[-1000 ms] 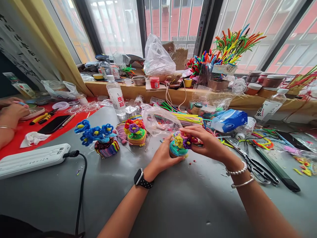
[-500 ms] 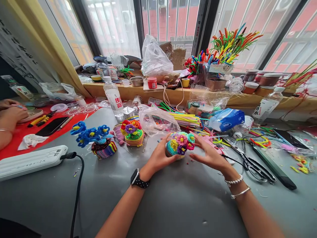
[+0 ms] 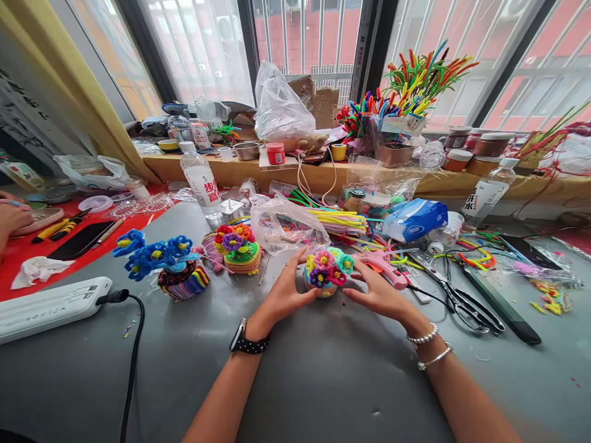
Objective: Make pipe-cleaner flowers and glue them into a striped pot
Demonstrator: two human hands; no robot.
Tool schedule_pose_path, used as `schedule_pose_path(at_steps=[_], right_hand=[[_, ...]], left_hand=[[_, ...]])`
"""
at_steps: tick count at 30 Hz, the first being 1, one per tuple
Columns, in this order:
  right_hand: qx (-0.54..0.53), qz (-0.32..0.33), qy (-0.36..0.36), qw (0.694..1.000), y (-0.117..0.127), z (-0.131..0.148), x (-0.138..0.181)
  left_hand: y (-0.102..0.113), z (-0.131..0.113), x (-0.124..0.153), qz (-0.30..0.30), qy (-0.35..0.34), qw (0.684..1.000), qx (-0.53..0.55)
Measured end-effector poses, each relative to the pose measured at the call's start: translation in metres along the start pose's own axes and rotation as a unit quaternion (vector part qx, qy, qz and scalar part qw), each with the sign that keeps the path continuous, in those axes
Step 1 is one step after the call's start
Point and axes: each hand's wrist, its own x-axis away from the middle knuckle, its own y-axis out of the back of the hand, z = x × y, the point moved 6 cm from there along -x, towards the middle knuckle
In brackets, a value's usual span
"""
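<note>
A small pipe-cleaner flower pot (image 3: pixel 325 273) with yellow, pink, purple and teal blooms stands on the grey table (image 3: pixel 323 381). My left hand (image 3: pixel 282 294) cups its left side, fingers curled against it. On the other side my right hand (image 3: pixel 376 295) has spread fingers whose tips touch or nearly touch the pot. A pink glue gun (image 3: pixel 384 268) lies just behind my right hand. Two more flower pots stand to the left: one red, orange and purple (image 3: pixel 234 247), one with blue flowers (image 3: pixel 162 263).
Scissors (image 3: pixel 457 298), a black tool (image 3: pixel 501 304), a tissue pack (image 3: pixel 414 219), pipe-cleaner bundles (image 3: pixel 339 220) and a plastic bag (image 3: pixel 286 224) crowd the far side. A white power strip (image 3: pixel 48 307) with a black cord lies left. Another person's hand (image 3: pixel 12 215) rests over the red mat.
The pot came down from between both hands onto the table. My right hand slid off its top to its right side and spread its fingers. The camera shifted slightly right.
</note>
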Motion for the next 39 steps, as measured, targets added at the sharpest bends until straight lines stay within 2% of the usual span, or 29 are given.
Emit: schedule_pose_path(at_steps=[5, 8, 11, 15, 22, 27, 30, 33, 39], right_hand=[[-0.022, 0.015, 0.021, 0.999, -0.005, 0.008, -0.001], [-0.006, -0.008, 0.002, 1.000, -0.002, 0.007, 0.000], [-0.004, -0.024, -0.022, 0.999, 0.000, 0.005, 0.001], [-0.013, -0.021, -0.011, 1.000, -0.002, 0.007, 0.001], [-0.037, 0.002, 0.003, 0.999, -0.004, 0.014, 0.001], [0.075, -0.052, -0.038, 0.995, 0.018, 0.006, 0.003], [0.140, -0.011, -0.062, 0.988, 0.022, 0.000, 0.005], [0.152, 0.024, -0.058, 0.986, 0.018, -0.002, 0.007], [0.173, 0.032, -0.041, 0.984, 0.005, -0.004, 0.004]], left_hand=[[0.001, 0.001, 0.000, -0.017, 0.013, 1.000, -0.013], [0.006, 0.002, 0.000, -0.032, 0.017, 0.999, -0.027], [0.010, 0.002, 0.003, -0.024, 0.026, 0.999, -0.011], [0.010, 0.001, 0.004, -0.014, 0.020, 1.000, -0.006], [0.011, 0.005, 0.002, -0.058, 0.009, 0.997, -0.041], [0.009, 0.001, 0.002, -0.037, 0.016, 0.998, -0.040], [0.007, 0.000, 0.000, -0.039, 0.023, 0.997, -0.068], [0.007, 0.001, -0.001, -0.048, 0.022, 0.995, -0.080], [0.008, 0.000, 0.001, -0.047, 0.023, 0.996, -0.065]])
